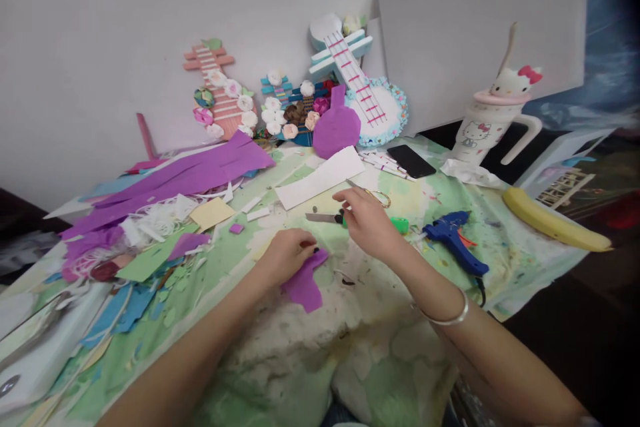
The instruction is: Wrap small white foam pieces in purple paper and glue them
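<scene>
My left hand [290, 255] is closed with its fingertips on a small, irregular piece of purple paper [306, 287], which lies partly hidden under the fingers. My right hand [364, 219] is over a craft knife, its fingers loosely bent and apart, with nothing seen between them. The knife's blade [324, 217] points left and its green handle [399, 224] shows beyond the hand, which covers the middle. Just behind that hand lie scissors with gold handles [382, 198]. A white paper strip [320, 180] rests farther back.
A blue glue gun [457, 240], a banana [555, 219], a phone [411, 161] and a white tumbler [484, 130] stand or lie rightward. Purple sheets [185, 177] and paper scraps are heaped leftward. Decorated instrument models [360, 80] and a purple cutout [337, 128] lean at the wall.
</scene>
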A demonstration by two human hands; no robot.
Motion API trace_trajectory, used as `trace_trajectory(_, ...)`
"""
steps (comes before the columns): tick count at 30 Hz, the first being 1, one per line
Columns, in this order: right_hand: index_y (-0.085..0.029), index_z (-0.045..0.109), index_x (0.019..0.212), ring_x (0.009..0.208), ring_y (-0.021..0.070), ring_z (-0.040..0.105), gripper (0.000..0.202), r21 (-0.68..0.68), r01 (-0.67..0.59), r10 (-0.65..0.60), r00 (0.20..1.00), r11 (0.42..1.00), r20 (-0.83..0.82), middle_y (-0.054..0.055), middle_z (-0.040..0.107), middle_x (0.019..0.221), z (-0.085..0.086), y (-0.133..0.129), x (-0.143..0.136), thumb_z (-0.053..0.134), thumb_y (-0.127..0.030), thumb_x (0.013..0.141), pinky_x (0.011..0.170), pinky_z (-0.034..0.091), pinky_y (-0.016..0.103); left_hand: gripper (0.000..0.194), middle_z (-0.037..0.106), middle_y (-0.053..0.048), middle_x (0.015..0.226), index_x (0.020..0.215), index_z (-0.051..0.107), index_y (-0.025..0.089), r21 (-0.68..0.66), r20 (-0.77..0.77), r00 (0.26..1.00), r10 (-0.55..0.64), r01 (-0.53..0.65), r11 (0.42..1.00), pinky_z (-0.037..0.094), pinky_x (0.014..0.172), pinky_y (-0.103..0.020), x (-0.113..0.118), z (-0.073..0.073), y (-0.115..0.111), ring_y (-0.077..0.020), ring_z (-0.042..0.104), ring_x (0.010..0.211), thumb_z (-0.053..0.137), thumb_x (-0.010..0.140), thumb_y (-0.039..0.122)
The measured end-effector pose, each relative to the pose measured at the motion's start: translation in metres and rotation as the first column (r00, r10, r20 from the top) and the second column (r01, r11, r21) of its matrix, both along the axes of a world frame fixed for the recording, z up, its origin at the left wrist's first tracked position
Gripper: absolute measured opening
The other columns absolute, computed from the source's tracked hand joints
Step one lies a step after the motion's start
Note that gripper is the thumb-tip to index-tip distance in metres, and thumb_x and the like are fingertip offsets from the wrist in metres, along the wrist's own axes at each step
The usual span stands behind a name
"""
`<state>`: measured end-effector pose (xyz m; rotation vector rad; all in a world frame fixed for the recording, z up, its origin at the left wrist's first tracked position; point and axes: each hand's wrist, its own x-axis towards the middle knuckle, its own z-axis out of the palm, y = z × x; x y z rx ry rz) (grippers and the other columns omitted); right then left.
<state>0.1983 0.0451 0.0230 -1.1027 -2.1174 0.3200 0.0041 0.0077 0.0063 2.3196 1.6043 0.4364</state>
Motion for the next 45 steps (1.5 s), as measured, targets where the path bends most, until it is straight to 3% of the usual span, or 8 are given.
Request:
trace_trajectory(7, -0.015, 0.062, 0.089, 0.088, 0.0182, 0.059, 0.031, -0.112, -0.135, 0.095, 0.948, 0.984, -0.305, 0.008, 0.066, 0.096, -0.006, 0.040, -0.036, 0.043, 0.003, 0.072, 0.083, 0.046, 0.035, 0.023, 0.063, 0.000, 0.071, 0.086, 0.065, 0.015, -0.411, 0.403, 0.914, 0.042, 0.140, 0.901, 0.043, 0.058, -0.023, 0.005, -0.012, 0.005, -0.0132, 0.057, 0.064, 0.061, 0.063, 0.012)
trace_trajectory(13, -0.017, 0.062, 0.090, 0.075, 0.0141, 0.062, 0.016, -0.250, -0.197, 0.056, 0.877, 0.948, -0.477, 0.004, 0.067, 0.085, -0.026, 0.043, -0.037, 0.049, -0.016, 0.081, 0.067, 0.050, 0.028, 0.009, 0.064, -0.001, 0.067, 0.072, 0.069, 0.014, -0.392, 0.539, 0.831, 0.138, 0.103, 0.914, 0.039, 0.054, -0.021, -0.008, 0.004, 0.003, -0.0102, 0.052, 0.058, 0.069, 0.067, 0.022)
trace_trajectory(17, -0.017, 0.060, 0.079, 0.071, 0.0133, 0.060, 0.024, -0.294, -0.412, 0.119, 0.730, 0.862, -0.673, 0.002, 0.064, 0.077, -0.018, 0.021, -0.037, 0.051, -0.038, 0.087, 0.067, 0.048, 0.027, 0.017, 0.069, -0.002, 0.073, 0.075, 0.070, 0.016, -0.329, 0.816, 0.503, 0.287, -0.005, 0.944, 0.046, 0.062, -0.022, -0.017, 0.013, 0.002, -0.0116, 0.059, 0.065, 0.078, 0.064, 0.027)
trace_trajectory(19, -0.018, 0.062, 0.082, 0.076, 0.0142, 0.059, 0.023, -0.250, -0.480, 0.220, 0.725, 0.841, -0.652, 0.002, 0.064, 0.079, -0.014, 0.009, -0.038, 0.055, -0.039, 0.086, 0.070, 0.047, 0.027, 0.018, 0.069, -0.001, 0.071, 0.074, 0.070, 0.016, -0.282, 0.894, 0.349, 0.282, -0.053, 0.958, 0.049, 0.067, -0.023, -0.019, 0.014, 0.000, -0.0116, 0.061, 0.067, 0.080, 0.062, 0.024)
trace_trajectory(21, -0.018, 0.062, 0.086, 0.077, 0.0147, 0.058, 0.016, -0.182, -0.476, 0.304, 0.766, 0.860, -0.566, 0.002, 0.064, 0.081, -0.012, 0.000, -0.040, 0.063, -0.034, 0.082, 0.071, 0.046, 0.028, 0.019, 0.070, -0.001, 0.070, 0.074, 0.070, 0.016, -0.259, 0.923, 0.275, 0.270, -0.075, 0.963, 0.050, 0.067, -0.023, -0.018, 0.014, -0.002, -0.0121, 0.063, 0.067, 0.082, 0.061, 0.023)
trace_trajectory(26, -0.018, 0.060, 0.083, 0.071, 0.0131, 0.057, 0.005, -0.029, -0.343, 0.299, 0.855, 0.939, -0.424, 0.001, 0.062, 0.076, -0.012, -0.007, -0.043, 0.063, -0.022, 0.081, 0.067, 0.045, 0.026, 0.022, 0.072, -0.004, 0.072, 0.074, 0.069, 0.013, -0.235, 0.931, 0.268, 0.249, -0.082, 0.969, 0.053, 0.068, -0.025, -0.015, 0.015, -0.004, -0.0152, 0.066, 0.070, 0.083, 0.060, 0.023)
trace_trajectory(36, -0.019, 0.058, 0.083, 0.070, 0.0136, 0.056, 0.006, 0.048, -0.335, 0.330, 0.876, 0.941, -0.352, 0.002, 0.060, 0.075, -0.013, -0.005, -0.038, 0.054, -0.017, 0.087, 0.065, 0.043, 0.026, 0.021, 0.072, -0.003, 0.071, 0.072, 0.070, 0.015, -0.222, 0.918, 0.309, 0.250, -0.122, 0.967, 0.057, 0.071, -0.030, -0.013, 0.015, -0.007, -0.0170, 0.068, 0.069, 0.083, 0.058, 0.023)
trace_trajectory(45, -0.019, 0.050, 0.083, 0.069, 0.0112, 0.049, 0.007, 0.006, -0.411, 0.383, 0.843, 0.912, -0.378, 0.000, 0.052, 0.074, -0.011, -0.004, -0.038, 0.047, -0.016, 0.089, 0.064, 0.040, 0.023, 0.016, 0.073, -0.005, 0.082, 0.082, 0.073, 0.016, -0.167, 0.928, 0.334, 0.165, -0.024, 0.986, 0.055, 0.072, -0.025, -0.015, 0.014, -0.006, -0.0161, 0.067, 0.077, 0.077, 0.069, 0.025)
